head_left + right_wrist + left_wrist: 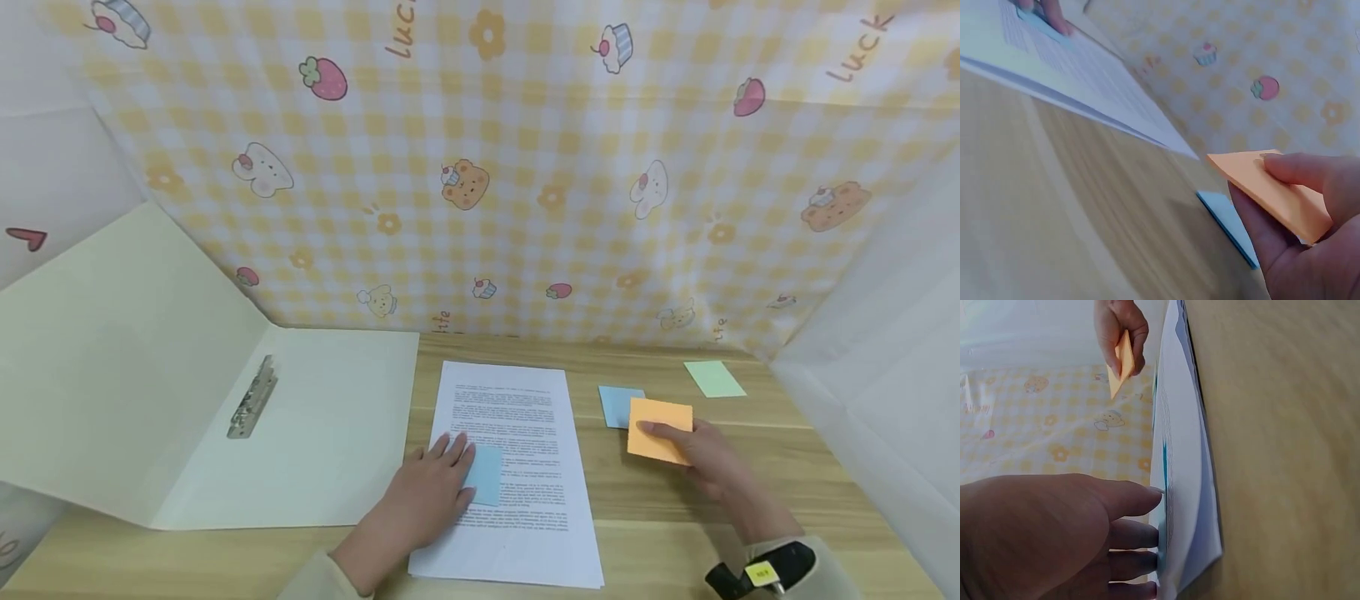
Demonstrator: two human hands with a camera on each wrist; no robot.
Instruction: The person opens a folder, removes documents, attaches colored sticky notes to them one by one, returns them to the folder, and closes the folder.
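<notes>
My right hand (716, 462) holds an orange sticky note pad (660, 417), thumb on top and fingers beneath. In the right wrist view the pad (1266, 184) looks like a thin stack, raised above the table. My left hand (431, 492) rests with fingers extended on a stack of printed paper (525, 417). A light blue sticky note (487, 475) lies on that printed sheet, partly covered by the left hand. In the left wrist view, the left fingertips and thumb (1125, 499) touch the page surface. A blue sticky note pad (615, 406) lies on the table just behind the orange one.
An open cream folder (345, 433) with a metal clip (253, 400) stands at the left, its cover raised. A pale green sticky note pad (715, 378) lies at the back right. Behind the wooden table (630, 542) hangs a yellow checked cloth (525, 167).
</notes>
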